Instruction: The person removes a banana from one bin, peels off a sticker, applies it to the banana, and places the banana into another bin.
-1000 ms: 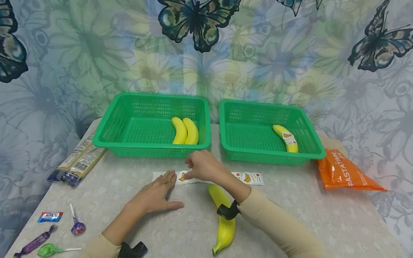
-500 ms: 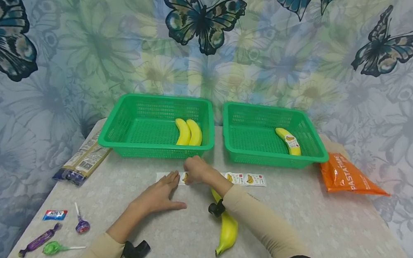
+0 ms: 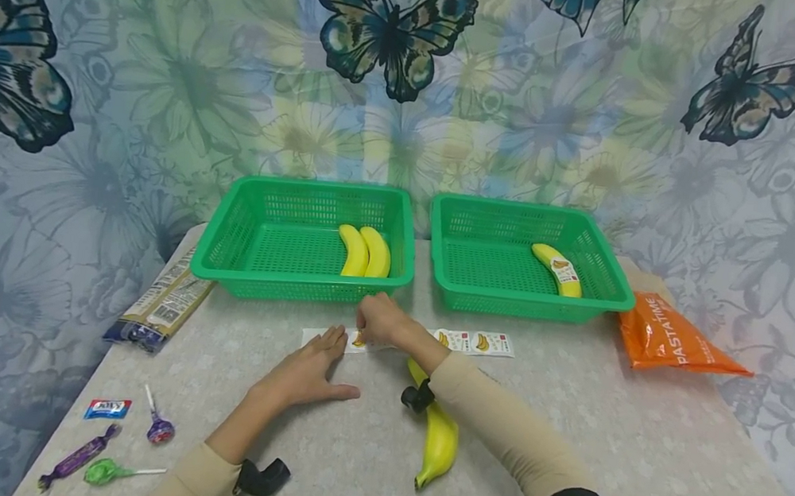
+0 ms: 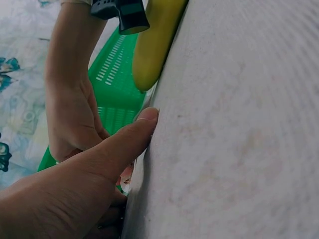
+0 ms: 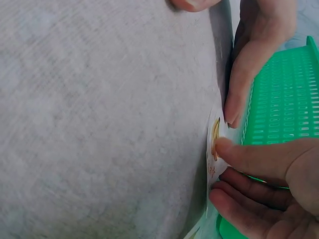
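A strip of white stickers (image 3: 492,343) printed with bananas lies across the table in front of the baskets. My left hand (image 3: 302,371) rests on its left end, fingers straight and thumb spread. Along the strip, my right hand (image 3: 385,323) has its fingers curled; in the right wrist view its thumb (image 5: 229,152) is on a banana-printed sticker (image 5: 212,167), with the fingers bent close beneath, pinching the strip. Whether a sticker edge has lifted cannot be seen. A loose banana (image 3: 439,448) lies below the strip, partly covered by my right wrist.
The left green basket (image 3: 293,290) holds two plain bananas (image 3: 364,253); the right one (image 3: 514,305) holds a banana with a label (image 3: 557,270). An orange pasta bag (image 3: 676,339) is at right, a gold packet (image 3: 165,305) at left. Candies and lollipops (image 3: 160,430) lie front left.
My right hand has dropped lower onto the strip and its forearm has shifted left over the banana. My left hand keeps its place. The whole head view has shifted slightly.
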{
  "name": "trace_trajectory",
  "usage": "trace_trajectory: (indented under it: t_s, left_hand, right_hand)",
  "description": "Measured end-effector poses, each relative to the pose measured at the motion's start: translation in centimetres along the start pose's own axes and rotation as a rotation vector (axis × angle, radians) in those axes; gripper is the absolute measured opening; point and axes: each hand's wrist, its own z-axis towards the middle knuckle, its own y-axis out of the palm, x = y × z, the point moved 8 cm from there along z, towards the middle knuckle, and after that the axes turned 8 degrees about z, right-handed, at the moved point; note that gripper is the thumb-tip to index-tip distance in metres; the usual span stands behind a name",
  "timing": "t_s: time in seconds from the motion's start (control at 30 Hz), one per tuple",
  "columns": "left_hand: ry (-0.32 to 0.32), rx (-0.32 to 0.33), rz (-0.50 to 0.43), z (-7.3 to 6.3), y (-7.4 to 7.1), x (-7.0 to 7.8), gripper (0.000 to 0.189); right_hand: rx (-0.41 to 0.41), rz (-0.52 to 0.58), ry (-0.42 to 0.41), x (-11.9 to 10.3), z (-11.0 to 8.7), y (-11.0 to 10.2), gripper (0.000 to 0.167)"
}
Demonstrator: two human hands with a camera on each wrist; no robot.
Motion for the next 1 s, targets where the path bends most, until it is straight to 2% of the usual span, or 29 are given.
trace_trajectory:
  t_s: [0.27,0.53,0.7,1.0]
  left_hand:
    - [0.029,0.006,0.012,0.3,0.2,0.7,0.104]
    - [0.011,-0.009,0.018,0.4,0.0,0.7,0.105]
    - [0.003,-0.015,0.028,0.3,0.2,0.4,0.106]
    - [0.003,0.012,0.036,0.2,0.3,0.1,0.105]
  right_hand:
    - [0.054,-0.029,-0.048,0.3,-0.4,-0.5,0.005]
    - [0.119,-0.056,-0.072,0.2,-1.3,-1.4,0.008]
    - [0.129,-0.025,-0.087,-0.2,-2.3,-2.0,0.004]
    - [0.163,0.058,-0.146,-0.7,-4.3,-3.9,0.005]
